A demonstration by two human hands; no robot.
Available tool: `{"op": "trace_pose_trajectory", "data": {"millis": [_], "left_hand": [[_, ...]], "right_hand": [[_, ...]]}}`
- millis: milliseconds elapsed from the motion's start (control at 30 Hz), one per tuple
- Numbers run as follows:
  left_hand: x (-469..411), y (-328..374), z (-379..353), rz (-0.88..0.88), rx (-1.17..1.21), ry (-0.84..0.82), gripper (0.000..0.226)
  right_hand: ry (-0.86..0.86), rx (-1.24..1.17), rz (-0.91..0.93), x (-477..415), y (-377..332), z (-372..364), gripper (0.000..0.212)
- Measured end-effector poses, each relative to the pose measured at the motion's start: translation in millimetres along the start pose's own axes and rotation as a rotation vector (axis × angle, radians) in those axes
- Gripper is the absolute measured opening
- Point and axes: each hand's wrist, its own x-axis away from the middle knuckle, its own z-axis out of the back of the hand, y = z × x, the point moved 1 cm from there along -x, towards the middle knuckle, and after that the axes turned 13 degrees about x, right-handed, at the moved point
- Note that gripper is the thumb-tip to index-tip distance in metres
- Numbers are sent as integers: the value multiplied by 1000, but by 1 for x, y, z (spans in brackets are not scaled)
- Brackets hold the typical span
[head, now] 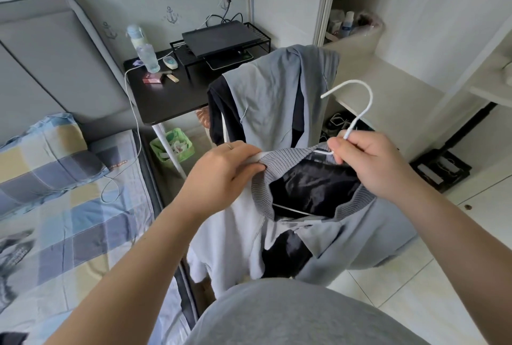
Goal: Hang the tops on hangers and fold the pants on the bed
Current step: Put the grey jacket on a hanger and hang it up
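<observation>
Head view: right hand (368, 161) grips the hanger (356, 122) neck and left hand (227, 167) pinches the jacket (357, 234) collar, dead centre, seemingly half threaded. More clothes (266, 101) wait at twelve o'clock, and the bed (83, 228) lies at nine.

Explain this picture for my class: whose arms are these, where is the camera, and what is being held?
There is no machine; the grip here is a person's two bare hands. The single picture comes from a wide-angle camera worn on the head, looking forward and down, so the arms reach in from below. The right hand holds the neck of a white hanger just under its hook. The left hand pinches the ribbed collar of a grey jacket with a dark lining; the hanger sits partly inside it. Behind, more clothes are draped, seemingly over a chair. On the left is a bed with a checked cover; beside it a black table carries a bottle.
</observation>
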Motion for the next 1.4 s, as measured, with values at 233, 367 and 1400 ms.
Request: {"op": "trace_pose_trajectory", "data": {"millis": [233, 367, 1400], "left_hand": [[3, -5, 11, 72, 73, 131, 18], [9, -22, 32, 186, 167, 223, 27], [-19, -25, 37, 182, 541, 242, 19]], "right_hand": [[-35, -123, 23, -7, 1, -12, 4], [-178, -80, -51, 0, 39, -4, 36], [288, 209, -49, 26, 55, 34, 20]]}}
